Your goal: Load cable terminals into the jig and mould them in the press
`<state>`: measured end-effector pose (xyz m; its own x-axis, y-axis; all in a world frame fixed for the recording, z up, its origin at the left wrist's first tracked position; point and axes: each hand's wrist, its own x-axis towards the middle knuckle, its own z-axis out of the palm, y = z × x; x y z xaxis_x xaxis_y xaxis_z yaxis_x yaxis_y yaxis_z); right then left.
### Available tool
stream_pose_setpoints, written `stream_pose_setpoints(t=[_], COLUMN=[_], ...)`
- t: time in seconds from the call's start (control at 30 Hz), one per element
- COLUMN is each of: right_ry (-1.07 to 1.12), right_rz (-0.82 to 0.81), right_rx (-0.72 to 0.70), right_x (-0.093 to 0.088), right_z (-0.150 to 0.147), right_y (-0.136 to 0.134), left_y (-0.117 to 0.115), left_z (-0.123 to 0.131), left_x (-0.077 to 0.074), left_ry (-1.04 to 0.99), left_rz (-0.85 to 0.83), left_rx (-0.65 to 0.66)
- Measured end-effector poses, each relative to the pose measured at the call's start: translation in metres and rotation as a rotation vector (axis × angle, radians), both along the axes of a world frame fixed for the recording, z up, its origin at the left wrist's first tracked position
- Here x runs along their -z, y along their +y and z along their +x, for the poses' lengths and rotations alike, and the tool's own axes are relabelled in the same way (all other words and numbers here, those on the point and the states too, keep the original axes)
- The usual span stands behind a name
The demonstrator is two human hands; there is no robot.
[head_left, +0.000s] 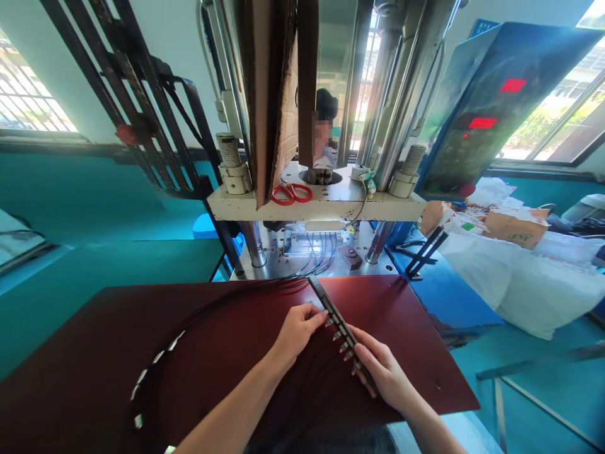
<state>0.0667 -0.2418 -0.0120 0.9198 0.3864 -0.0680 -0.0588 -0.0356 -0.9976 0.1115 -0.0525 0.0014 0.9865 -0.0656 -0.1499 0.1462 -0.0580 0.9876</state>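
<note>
A long, narrow dark metal bar (333,310) lies slanted above the brown tabletop, with several small silver connectors (337,335) in a row along its left edge. Its lower end is gripped by my right hand (385,369), the fingers and thumb closed around it. At the upper part of the row, my left hand (297,329) pinches a small connector (327,313) against the bar's edge. Thin dark cables (302,384) show faintly on the tabletop below the bar.
Behind the brown table (227,353) stands a press (316,208) with red-handled scissors (292,193) on its plate. A bundle of black cables (203,309) with white ends curves along the left. A control box (501,107) and white sacks (496,271) are at right. A person (325,126) shows beyond the press.
</note>
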Motion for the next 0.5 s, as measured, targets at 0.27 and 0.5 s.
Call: stream_pose_setpoints(t=[0.27, 0.5], right_ry=[0.032, -0.021], right_rz=[0.014, -0.090], right_rx=[0.004, -0.040], right_x=[-0.0023, -0.0039], right_z=[-0.0005, 0.0006], right_y=[0.0011, 0.0032], left_y=[0.0007, 0.0027], left_z=[0.0003, 0.0069], left_x=[-0.0023, -0.0008], left_ry=[0.031, 0.017], left_rz=[-0.016, 0.073], left_rx=[0.038, 0.067])
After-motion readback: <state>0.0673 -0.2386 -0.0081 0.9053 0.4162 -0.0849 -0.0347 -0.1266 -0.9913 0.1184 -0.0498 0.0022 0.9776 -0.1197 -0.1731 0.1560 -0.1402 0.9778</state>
